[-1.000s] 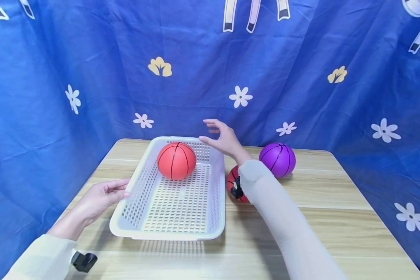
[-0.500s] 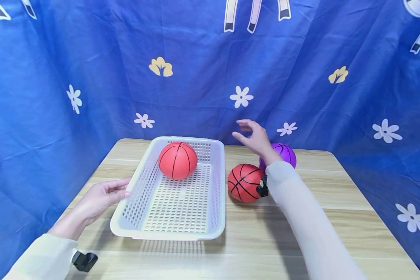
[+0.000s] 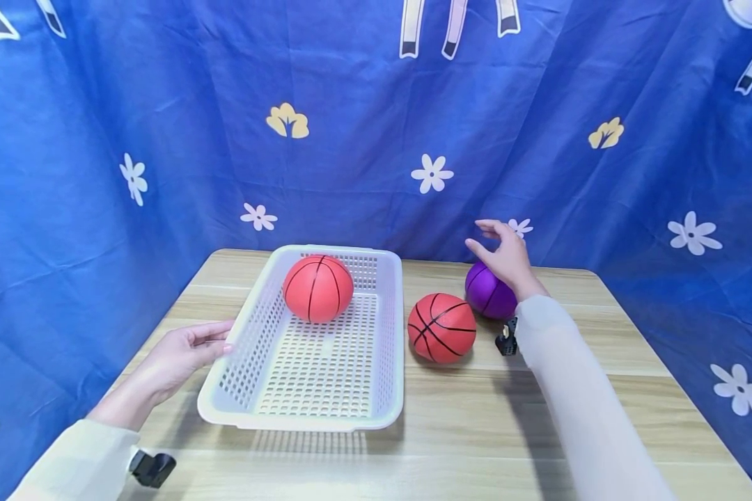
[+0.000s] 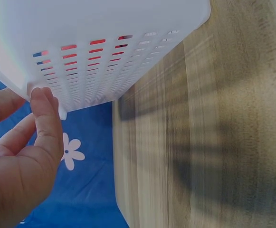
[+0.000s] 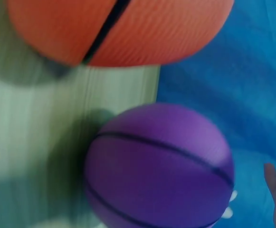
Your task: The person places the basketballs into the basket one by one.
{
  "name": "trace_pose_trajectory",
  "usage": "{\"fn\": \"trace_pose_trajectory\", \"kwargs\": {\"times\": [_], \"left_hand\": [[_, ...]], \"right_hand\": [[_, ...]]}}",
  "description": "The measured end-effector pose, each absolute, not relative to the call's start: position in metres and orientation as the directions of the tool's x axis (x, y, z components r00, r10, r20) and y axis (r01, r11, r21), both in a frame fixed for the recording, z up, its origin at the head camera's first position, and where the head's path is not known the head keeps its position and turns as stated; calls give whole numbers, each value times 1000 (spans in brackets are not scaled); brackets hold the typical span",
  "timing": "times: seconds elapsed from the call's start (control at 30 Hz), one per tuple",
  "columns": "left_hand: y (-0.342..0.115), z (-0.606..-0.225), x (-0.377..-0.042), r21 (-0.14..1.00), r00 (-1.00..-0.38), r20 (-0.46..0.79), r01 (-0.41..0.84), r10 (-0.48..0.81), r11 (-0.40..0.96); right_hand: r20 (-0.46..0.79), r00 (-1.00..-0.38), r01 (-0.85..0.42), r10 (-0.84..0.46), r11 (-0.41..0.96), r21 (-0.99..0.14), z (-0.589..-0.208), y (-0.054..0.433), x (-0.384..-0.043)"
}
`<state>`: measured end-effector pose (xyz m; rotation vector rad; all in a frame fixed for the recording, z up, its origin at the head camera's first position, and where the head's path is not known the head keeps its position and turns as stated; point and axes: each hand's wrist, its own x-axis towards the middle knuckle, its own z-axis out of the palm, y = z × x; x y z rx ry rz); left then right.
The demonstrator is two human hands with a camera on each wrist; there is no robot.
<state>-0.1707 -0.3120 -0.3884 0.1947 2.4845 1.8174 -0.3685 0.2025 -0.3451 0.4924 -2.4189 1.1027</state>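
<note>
On L side, L hand point(image 3: 178, 355) grips basket rim point(image 3: 301, 422); R hand point(image 3: 507, 259) w/ fingers point(image 3: 494, 226) apart, nr purple ball point(image 3: 485, 297).

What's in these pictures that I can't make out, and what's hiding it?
Head view: upper right of the purple basketball, covered by the right hand.
Left wrist view: most of the red basketball inside the white basket, behind its slotted wall.
Right wrist view: upper part of the loose red basketball, cut off by the top edge.
</note>
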Motion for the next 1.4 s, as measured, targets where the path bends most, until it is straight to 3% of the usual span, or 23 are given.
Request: {"fn": "trace_pose_trajectory", "kwargs": {"times": [0.5, 0.83, 1.4], "left_hand": [[-313, -390, -171, 952, -991, 23, 62, 131, 300], [-311, -389, -170, 946, -992, 21, 60, 125, 319], [-313, -390, -172, 957, -992, 11, 48, 130, 287]], "right_hand": [[482, -876, -364, -20, 684, -633, -379, 239, -361], [417, -908, -316, -22, 690, -651, -411, 255, -354], [341, -939, -270, -40, 698, -663, -432, 270, -345]]}}
